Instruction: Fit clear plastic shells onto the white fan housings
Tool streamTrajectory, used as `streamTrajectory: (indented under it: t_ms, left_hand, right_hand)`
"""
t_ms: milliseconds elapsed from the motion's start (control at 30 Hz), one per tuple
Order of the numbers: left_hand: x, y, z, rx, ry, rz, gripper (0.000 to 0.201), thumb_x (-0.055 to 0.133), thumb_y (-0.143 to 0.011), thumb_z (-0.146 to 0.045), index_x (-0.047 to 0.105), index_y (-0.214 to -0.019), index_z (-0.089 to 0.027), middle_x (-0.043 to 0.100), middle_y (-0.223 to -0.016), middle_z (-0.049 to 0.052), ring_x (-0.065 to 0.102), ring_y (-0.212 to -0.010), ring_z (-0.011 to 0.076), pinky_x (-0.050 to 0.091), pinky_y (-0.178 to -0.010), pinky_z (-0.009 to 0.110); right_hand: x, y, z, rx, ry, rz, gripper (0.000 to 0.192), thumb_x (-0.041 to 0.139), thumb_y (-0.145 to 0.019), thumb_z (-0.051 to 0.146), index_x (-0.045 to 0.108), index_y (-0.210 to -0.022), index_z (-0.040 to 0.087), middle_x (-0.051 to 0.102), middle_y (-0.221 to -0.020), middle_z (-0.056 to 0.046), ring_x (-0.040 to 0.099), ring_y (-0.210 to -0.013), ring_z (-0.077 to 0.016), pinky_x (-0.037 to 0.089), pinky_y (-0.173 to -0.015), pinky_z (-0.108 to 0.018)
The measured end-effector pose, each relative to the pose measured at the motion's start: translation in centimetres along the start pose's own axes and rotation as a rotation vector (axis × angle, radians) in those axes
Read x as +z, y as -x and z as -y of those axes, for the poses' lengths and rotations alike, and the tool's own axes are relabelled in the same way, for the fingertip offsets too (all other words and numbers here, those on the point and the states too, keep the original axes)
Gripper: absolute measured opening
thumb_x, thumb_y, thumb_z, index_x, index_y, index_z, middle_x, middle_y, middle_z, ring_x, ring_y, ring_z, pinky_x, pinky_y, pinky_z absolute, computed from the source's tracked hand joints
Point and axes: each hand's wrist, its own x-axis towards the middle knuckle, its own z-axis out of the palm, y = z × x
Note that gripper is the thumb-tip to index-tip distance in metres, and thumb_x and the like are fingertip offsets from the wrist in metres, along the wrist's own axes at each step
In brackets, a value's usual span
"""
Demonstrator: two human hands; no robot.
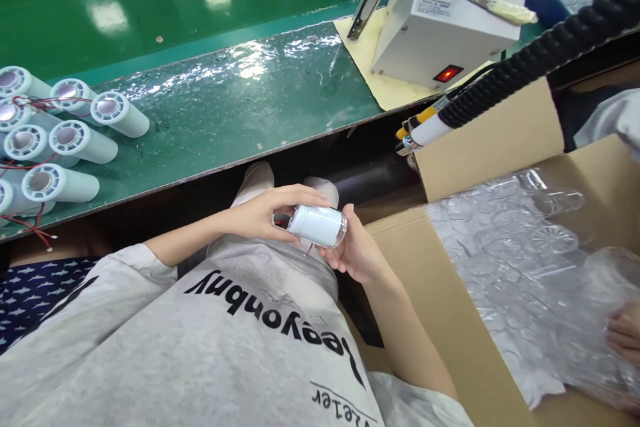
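White cylinder: you hold the white cylinder (319, 225) in your lap, below the near edge of the counter (240, 107), lying sideways with a clear cap on its right end.
Left hand: your left hand (267, 213) curls over the cylinder's top and left end, fingers closed on it.
Right hand: your right hand (356, 250) cups the cylinder's capped end from beneath, fingers partly closed on it.
Other cylinders: a cluster of like cylinders (55, 140) with red wires lies on the counter, far left of the one you hold.
Box: a cardboard box (450, 293) of clear caps stands right of the cylinder.
Writing: your shirt's print (270, 313) shows upside down, not surely readable; the label on the white machine (440, 20) is too small to read.
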Motion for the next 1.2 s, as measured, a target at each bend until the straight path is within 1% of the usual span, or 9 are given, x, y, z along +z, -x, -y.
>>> streamTrajectory:
  t_ms: [133,200,300,367,500,700,833,1033,1200]
  left_hand:
    - [0.5,0.3,-0.8,-0.153,0.07,-0.027,0.063,0.083,-0.078,-0.03,0.064,-0.138,-0.026,0.063,-0.14,0.012,0.068,-0.116,0.0249,0.06,-0.086,0.029]
    - [0.6,0.4,-1.1,-0.24,0.131,-0.048,0.067,0.083,-0.079,-0.033,0.061,-0.142,-0.025,0.068,-0.132,0.011,0.071,-0.101,0.0207,0.059,-0.079,0.027]
    - [0.6,0.5,-1.1,-0.337,0.188,-0.061,0.069,0.08,-0.082,-0.038,0.057,-0.146,-0.024,0.072,-0.119,0.01,0.071,-0.088,0.0181,0.058,-0.074,0.026]
    - [0.4,0.5,-1.1,-0.304,0.194,-0.046,0.069,0.081,-0.082,-0.037,0.058,-0.146,-0.025,0.071,-0.127,0.011,0.072,-0.097,0.021,0.059,-0.08,0.029]
    - [-0.1,0.4,-1.3,-0.147,0.164,0.051,0.069,0.084,-0.08,-0.026,0.061,-0.145,-0.029,0.055,-0.154,0.011,0.06,-0.135,0.0288,0.056,-0.104,0.035]
    - [-0.3,0.7,-1.1,-0.101,0.113,0.107,0.071,0.079,-0.087,-0.024,0.053,-0.152,-0.034,0.05,-0.161,0.011,0.054,-0.144,0.0301,0.056,-0.107,0.036]
    - [-0.6,1.0,-0.5,-0.009,-0.008,0.133,0.075,0.079,-0.088,-0.028,0.047,-0.155,-0.038,0.043,-0.166,0.008,0.039,-0.155,0.0299,0.054,-0.109,0.034]
    - [-0.1,1.2,0.1,-0.097,0.034,0.129,0.078,0.076,-0.089,-0.032,0.042,-0.159,-0.033,0.039,-0.168,0.01,0.042,-0.153,0.0302,0.051,-0.112,0.037]
    - [0.5,0.3,0.6,-0.292,0.04,0.111,0.073,0.067,-0.092,-0.044,0.043,-0.158,-0.023,0.062,-0.147,0.014,0.069,-0.119,0.0267,0.056,-0.098,0.038]
  right_hand:
    - [-0.9,0.2,-1.1,-0.306,0.182,-0.085,0.086,0.046,-0.077,0.097,0.06,-0.113,0.019,0.07,-0.072,-0.006,0.066,-0.051,-0.0202,0.052,-0.038,-0.028]
    - [-1.4,0.5,-1.5,-0.683,0.407,-0.196,0.072,0.068,-0.08,0.079,0.056,-0.127,0.026,0.073,-0.115,-0.013,0.076,-0.095,-0.0292,0.067,-0.07,-0.041]
    - [-1.9,1.1,-1.5,-1.043,0.788,-0.23,0.043,0.079,-0.089,0.039,0.062,-0.128,0.034,0.061,-0.146,-0.01,0.062,-0.132,-0.0325,0.057,-0.106,-0.054]
    - [-2.0,1.4,-1.5,-1.006,0.839,-0.205,0.034,0.073,-0.093,0.033,0.066,-0.126,0.033,0.064,-0.144,-0.009,0.064,-0.131,-0.032,0.056,-0.107,-0.054]
    - [-1.9,1.7,-1.5,-0.708,0.481,-0.142,0.058,0.074,-0.088,0.062,0.064,-0.135,0.029,0.073,-0.129,-0.011,0.073,-0.113,-0.0313,0.065,-0.091,-0.046]
    - [-1.5,2.2,-1.0,-0.573,0.343,-0.158,0.056,0.083,-0.079,0.06,0.073,-0.126,0.031,0.079,-0.111,-0.006,0.077,-0.093,-0.0271,0.066,-0.081,-0.04]
    - [-1.2,2.5,-0.4,-0.512,0.269,-0.096,0.056,0.083,-0.081,0.058,0.073,-0.128,0.032,0.077,-0.122,-0.006,0.075,-0.106,-0.0285,0.065,-0.089,-0.04]
    - [-0.9,1.7,-1.4,-0.387,0.141,-0.12,0.065,0.087,-0.073,0.061,0.073,-0.127,0.029,0.076,-0.124,-0.007,0.073,-0.112,-0.0308,0.064,-0.093,-0.043]
    - [-1.1,0.8,-2.8,-0.271,0.049,-0.002,0.08,0.074,-0.075,0.078,0.066,-0.136,0.028,0.073,-0.125,-0.009,0.076,-0.089,-0.0254,0.066,-0.069,-0.037]
